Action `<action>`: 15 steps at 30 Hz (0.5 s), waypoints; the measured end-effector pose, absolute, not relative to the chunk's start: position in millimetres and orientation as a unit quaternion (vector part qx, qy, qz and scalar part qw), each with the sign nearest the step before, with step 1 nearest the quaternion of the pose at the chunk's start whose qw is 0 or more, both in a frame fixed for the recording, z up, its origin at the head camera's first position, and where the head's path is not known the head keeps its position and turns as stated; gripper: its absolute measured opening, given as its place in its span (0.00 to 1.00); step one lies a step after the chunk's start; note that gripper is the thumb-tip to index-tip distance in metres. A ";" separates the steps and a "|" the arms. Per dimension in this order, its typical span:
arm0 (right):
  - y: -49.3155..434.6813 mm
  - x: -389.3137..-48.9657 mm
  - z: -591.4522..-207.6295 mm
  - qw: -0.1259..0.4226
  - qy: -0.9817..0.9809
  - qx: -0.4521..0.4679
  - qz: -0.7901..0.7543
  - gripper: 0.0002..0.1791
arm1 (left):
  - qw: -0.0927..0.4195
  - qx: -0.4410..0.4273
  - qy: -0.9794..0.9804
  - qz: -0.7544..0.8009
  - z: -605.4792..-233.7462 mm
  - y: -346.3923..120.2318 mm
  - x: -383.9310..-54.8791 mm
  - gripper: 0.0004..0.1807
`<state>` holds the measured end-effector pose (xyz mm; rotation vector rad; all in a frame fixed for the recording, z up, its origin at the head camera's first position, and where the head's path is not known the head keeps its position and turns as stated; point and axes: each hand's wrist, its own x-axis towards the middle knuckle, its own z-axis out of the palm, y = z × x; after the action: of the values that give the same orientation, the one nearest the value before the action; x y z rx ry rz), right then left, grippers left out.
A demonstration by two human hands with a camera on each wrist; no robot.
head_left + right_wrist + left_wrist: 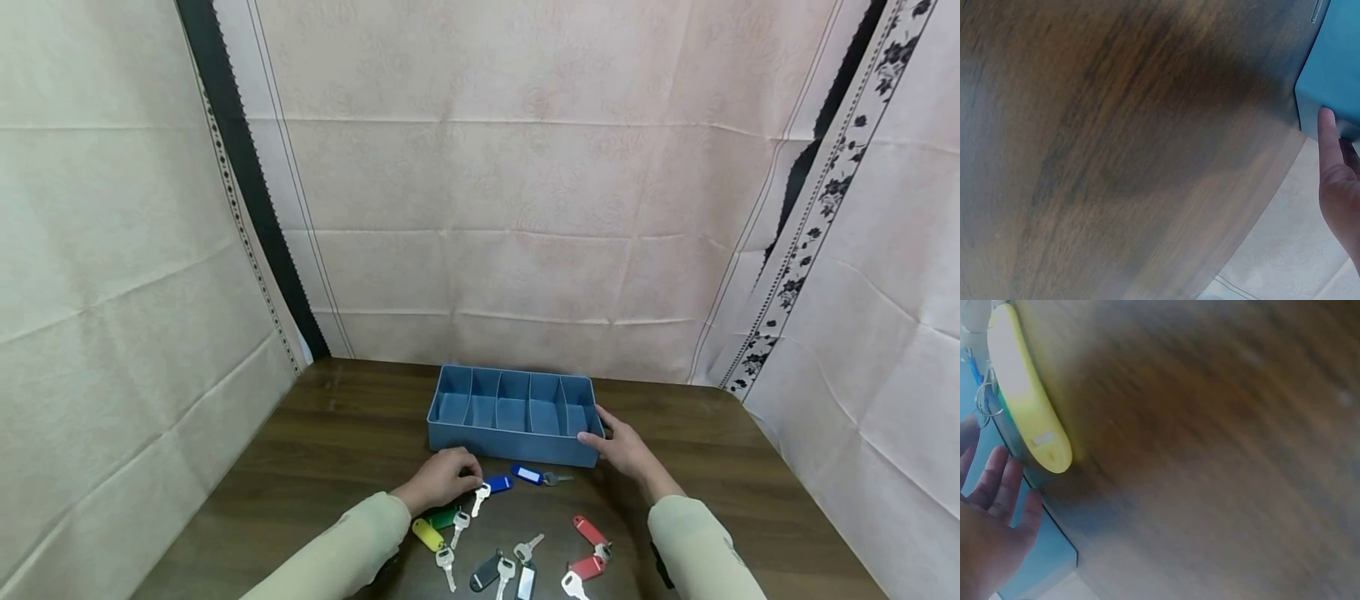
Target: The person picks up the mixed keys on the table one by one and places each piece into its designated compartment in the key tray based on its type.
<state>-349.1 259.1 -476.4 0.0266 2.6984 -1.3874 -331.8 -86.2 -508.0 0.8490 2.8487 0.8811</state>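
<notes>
A blue compartment tray (495, 440) stands at the back of the table. My right hand (630, 454) holds its front right corner, thumb on the front and fingers along the end wall. In the right wrist view a straight finger (1327, 128) touches the tray's side. My left hand (442, 481) is in front of the tray, beside a key (481, 497) with a blue tag (498, 483). In the left wrist view its fingers (1007, 494) are loosely bent, with nothing seen between them. Another blue-tagged key (527, 475) lies close to the tray front.
Near the left forearm lie a yellow tag (427, 535) and a green tag (443, 518) with keys. Black-tagged keys (487, 572) lie at the front middle, red-tagged keys (588, 530) to the right. Cloth (525, 250) hangs behind and at both sides of the table.
</notes>
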 end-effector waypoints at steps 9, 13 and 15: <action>258.6 -347.9 -476.8 0.052 0.887 0.008 -0.459 0.49 | -0.006 0.299 0.893 0.338 -498.7 -82.1 -331.0 0.06; 259.0 -347.6 -476.4 0.053 0.887 0.008 -0.460 0.50 | -0.006 0.293 0.888 0.355 -491.4 -80.7 -327.4 0.06; 259.3 -347.5 -476.5 0.053 0.886 0.008 -0.460 0.52 | 0.001 0.284 0.885 0.368 -486.6 -80.4 -325.0 0.06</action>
<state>-347.5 259.3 -476.5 0.0235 2.6939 -1.3984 -325.0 -80.4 -486.6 0.8915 2.7808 1.1553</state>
